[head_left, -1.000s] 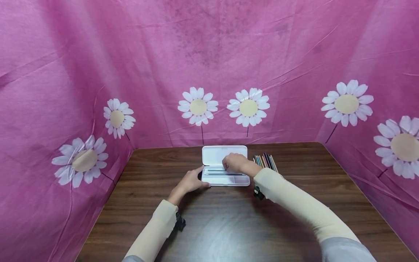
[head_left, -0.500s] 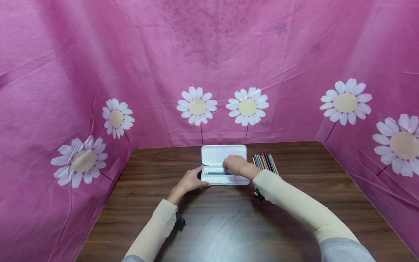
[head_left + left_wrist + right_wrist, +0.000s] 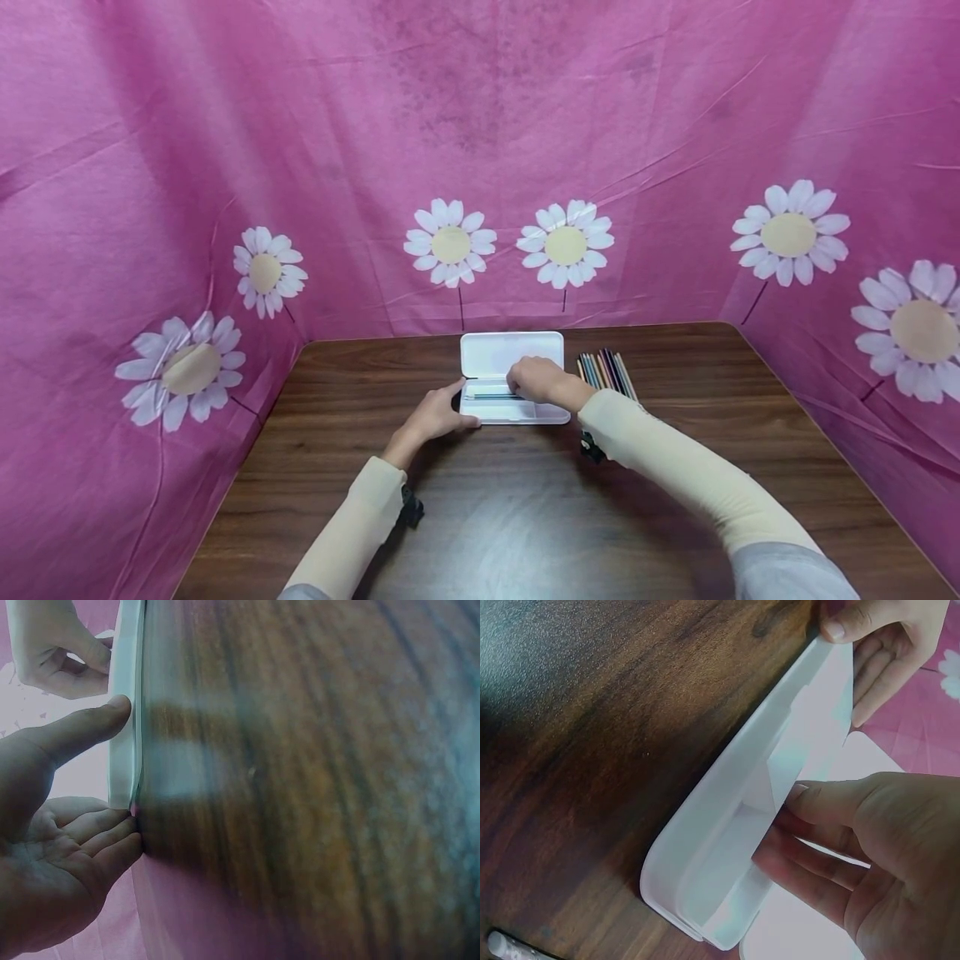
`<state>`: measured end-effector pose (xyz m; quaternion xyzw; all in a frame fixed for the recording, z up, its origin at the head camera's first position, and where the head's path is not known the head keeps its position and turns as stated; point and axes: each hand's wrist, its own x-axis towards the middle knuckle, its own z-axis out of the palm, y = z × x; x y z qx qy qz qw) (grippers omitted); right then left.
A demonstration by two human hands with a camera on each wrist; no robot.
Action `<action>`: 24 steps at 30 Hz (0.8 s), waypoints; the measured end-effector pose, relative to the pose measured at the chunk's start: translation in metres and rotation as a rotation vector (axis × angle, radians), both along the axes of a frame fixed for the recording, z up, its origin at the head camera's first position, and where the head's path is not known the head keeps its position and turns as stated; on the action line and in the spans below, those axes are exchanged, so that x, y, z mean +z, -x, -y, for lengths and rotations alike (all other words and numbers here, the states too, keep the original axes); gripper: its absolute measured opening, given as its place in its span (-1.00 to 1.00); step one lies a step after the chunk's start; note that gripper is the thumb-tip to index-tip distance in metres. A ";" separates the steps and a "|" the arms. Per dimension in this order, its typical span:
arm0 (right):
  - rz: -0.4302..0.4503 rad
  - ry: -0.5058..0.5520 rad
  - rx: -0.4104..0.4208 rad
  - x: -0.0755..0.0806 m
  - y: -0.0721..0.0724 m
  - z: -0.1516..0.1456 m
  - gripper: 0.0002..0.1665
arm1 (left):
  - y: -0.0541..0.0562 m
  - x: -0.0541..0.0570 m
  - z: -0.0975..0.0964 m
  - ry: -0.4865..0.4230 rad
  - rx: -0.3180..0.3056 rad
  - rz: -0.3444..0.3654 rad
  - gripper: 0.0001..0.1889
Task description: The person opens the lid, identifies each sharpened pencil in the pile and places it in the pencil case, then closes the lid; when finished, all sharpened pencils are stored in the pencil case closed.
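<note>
A white pencil case (image 3: 495, 414) lies open on the table, its lid (image 3: 487, 354) tipped back behind it. My left hand (image 3: 438, 412) grips the case's left end, thumb on the front wall and fingers round the end, as the left wrist view shows. My right hand (image 3: 536, 379) reaches into the case from above with curled fingers. Beneath it run thin dark pencils (image 3: 491, 397) along the back compartment. In the right wrist view, the right thumb and fingers (image 3: 829, 799) dip behind the case's inner divider; whether they pinch a pencil is hidden.
Several coloured pencils (image 3: 606, 372) lie side by side on the wooden table (image 3: 480, 517), right of the case and partly behind the right wrist. A pink cloth with printed daisies (image 3: 450, 244) rises behind the table and at both sides.
Two separate pencil lines showed in the case a second ago; now they appear as one narrow group nearer together. My right hand has shifted very slightly left. The left hand keeps its hold.
</note>
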<state>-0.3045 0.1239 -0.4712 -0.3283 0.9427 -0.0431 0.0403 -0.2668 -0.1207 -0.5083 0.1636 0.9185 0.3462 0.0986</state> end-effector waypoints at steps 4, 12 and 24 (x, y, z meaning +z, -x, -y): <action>-0.017 0.021 0.000 0.003 0.001 -0.003 -0.82 | 0.000 0.001 0.000 0.000 -0.002 -0.008 -0.04; -0.051 0.084 -0.015 0.019 -0.002 -0.025 -0.83 | 0.000 -0.001 -0.001 0.012 0.003 -0.019 -0.03; -0.039 0.191 -0.138 0.030 -0.012 -0.087 -0.77 | -0.003 0.003 0.000 -0.003 0.016 -0.016 -0.02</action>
